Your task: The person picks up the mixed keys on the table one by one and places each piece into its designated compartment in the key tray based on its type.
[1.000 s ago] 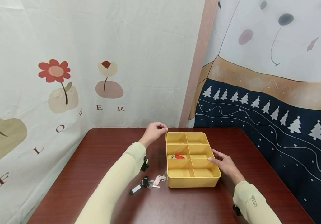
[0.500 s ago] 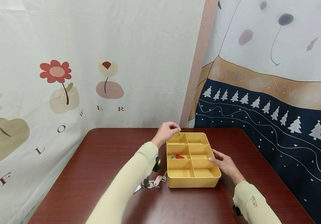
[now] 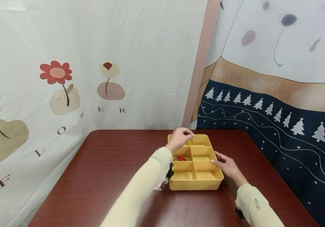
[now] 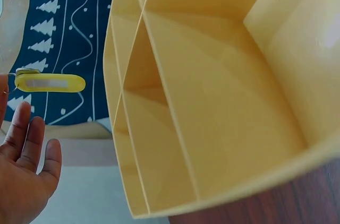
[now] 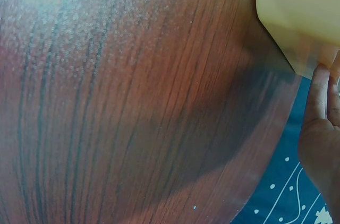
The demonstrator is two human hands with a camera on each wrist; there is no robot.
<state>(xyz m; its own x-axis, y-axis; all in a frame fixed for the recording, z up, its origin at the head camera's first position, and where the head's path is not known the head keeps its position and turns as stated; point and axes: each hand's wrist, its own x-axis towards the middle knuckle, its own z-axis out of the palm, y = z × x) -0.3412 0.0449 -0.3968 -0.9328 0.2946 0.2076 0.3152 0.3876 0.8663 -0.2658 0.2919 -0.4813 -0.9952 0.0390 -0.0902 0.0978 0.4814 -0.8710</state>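
Observation:
My left hand [image 3: 180, 138] is over the far end of a yellow six-compartment organizer box [image 3: 195, 185]. Between thumb and fingertips it pinches a key ring with a yellow key tag [image 4: 50, 83], which hangs above the divider of the back compartments. The other fingers of that hand spread loosely in the left wrist view. My right hand [image 3: 228, 165] holds the box's right side, thumb over the rim and fingers along the outer wall. In the middle left compartment lies a red key tag [image 3: 182, 159] with metal on its ring.
Left of the box, partly behind my left sleeve, lie keys with a pink tag [image 3: 159, 186] on the dark red wooden table [image 3: 117, 151]. Printed cloths hang behind the table and along its sides.
My left hand has moved right, from outside the box's back left corner to over the back compartments, carrying the yellow key tag. The right hand has stayed at the box's side.

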